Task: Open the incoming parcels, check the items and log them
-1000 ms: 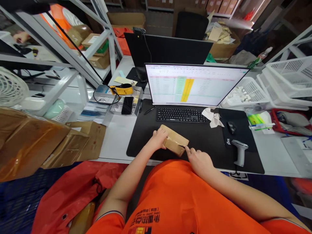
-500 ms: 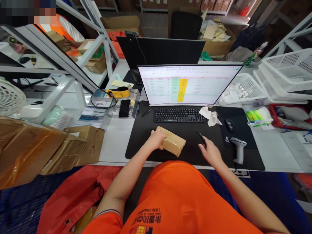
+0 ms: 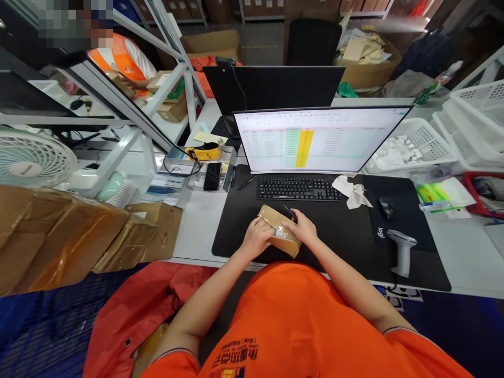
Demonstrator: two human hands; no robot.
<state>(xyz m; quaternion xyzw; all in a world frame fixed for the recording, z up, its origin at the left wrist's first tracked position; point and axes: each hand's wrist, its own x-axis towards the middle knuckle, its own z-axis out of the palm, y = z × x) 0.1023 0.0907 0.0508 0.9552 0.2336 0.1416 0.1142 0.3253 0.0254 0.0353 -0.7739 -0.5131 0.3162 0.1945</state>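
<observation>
A small brown cardboard box [image 3: 289, 245] lies at a slant on the black desk mat [image 3: 334, 241], before the keyboard. My left hand [image 3: 258, 237] grips its left side, fingers curled over the top. On the right part of the box rests my right hand [image 3: 302, 228], thumb pressing the top. It is closed around a slim black tool [image 3: 289, 210] that points away to the left; whether it is a knife or a pen I cannot tell. Between the hands a shiny, whitish patch shows, tape or contents.
Behind the keyboard [image 3: 299, 189] stands a lit monitor [image 3: 323, 142]. A crumpled tissue [image 3: 352, 192], a mouse [image 3: 386, 208] and a barcode scanner [image 3: 402, 252] lie rightward. Left are a phone [image 3: 212, 176] and cardboard boxes [image 3: 159, 231]. A co-worker in an orange vest [image 3: 126, 58] is beyond the frame.
My right hand has moved left with the black tool and now touches the box. My left hand has shifted onto its top. The whole view has swung a little left.
</observation>
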